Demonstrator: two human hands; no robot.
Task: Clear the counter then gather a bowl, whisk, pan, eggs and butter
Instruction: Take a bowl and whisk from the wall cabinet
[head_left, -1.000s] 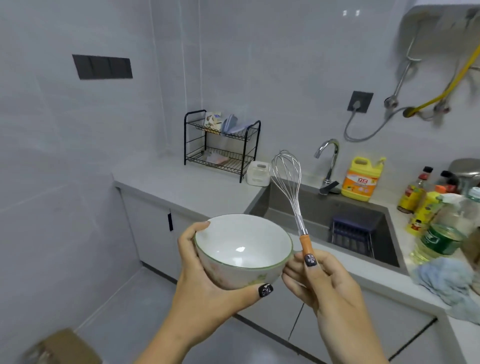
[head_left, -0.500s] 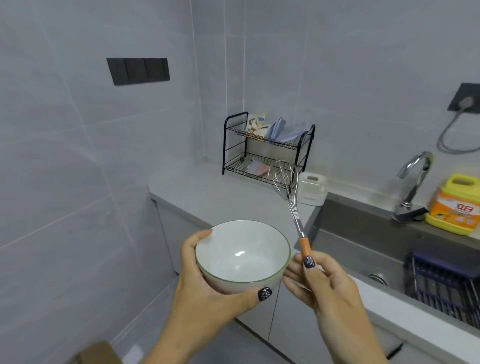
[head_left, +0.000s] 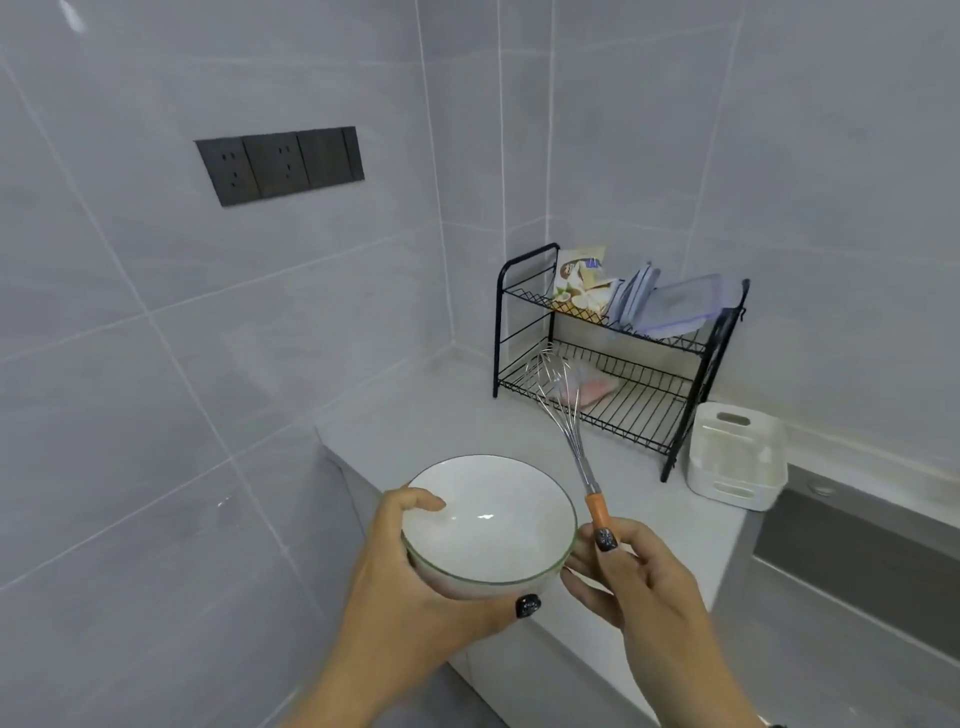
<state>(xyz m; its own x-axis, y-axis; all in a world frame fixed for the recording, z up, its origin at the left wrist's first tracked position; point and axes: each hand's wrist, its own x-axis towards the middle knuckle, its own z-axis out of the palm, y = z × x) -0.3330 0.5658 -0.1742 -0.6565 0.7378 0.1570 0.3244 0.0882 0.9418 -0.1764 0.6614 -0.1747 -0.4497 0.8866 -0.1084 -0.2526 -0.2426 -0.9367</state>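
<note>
Sockets (head_left: 279, 165) sit larger on the left wall than half a second ago. Left hand (head_left: 415, 587) cups the white bowl (head_left: 488, 525) above the surface (head_left: 457, 410) edge; right hand (head_left: 644, 577) pinches the whisk (head_left: 571, 421) handle upright. Wire rack (head_left: 618, 353) looms nearer; faucet and soap bottle have gone.

We see a broad bare stretch of counter (head_left: 441, 415) ahead of the bowl (head_left: 488, 519) and whisk (head_left: 566, 415), open for our hands between the left wall and the sink edge (head_left: 852, 525). At the back, the black wire rack (head_left: 618, 358) fills the corner, with the white container (head_left: 735, 457) just beside it toward the sink. The whisk wires seem to overlap the rack's lower shelf, though we cannot tell whether they touch.
</note>
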